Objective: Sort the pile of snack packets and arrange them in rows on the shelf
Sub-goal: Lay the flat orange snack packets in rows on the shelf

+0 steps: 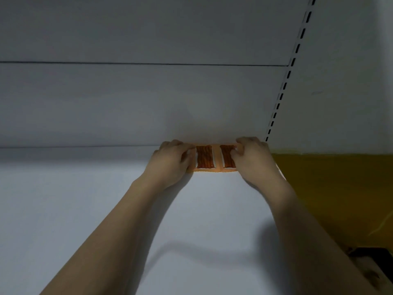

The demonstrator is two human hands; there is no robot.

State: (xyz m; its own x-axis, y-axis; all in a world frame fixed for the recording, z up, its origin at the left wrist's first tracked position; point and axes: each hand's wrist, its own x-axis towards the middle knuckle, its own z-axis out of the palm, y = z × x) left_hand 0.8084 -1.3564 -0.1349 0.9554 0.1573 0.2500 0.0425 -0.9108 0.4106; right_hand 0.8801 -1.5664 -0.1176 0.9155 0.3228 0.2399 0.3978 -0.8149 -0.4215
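— What was on the left?

— Bare white shelf (74, 209), running back to the white back panel (127, 99).

— And the left hand (172, 160)?

— Reaching to the rear of the shelf, its fingers curled onto the left end of the orange snack packets (214, 158) and gripping it.

— Where did the packets sit?

— At the very back of the shelf, against the back panel, side by side. Two clear windows showed brown strips inside; how many packets there were, I could not tell.

— The right hand (253, 158)?

— Fingers curled over the right end of the packets, clamped on them too.

— Further right?

— A slotted upright rail (287, 81) rose from just behind that hand, and a yellow surface (331, 192) lay beside the shelf.
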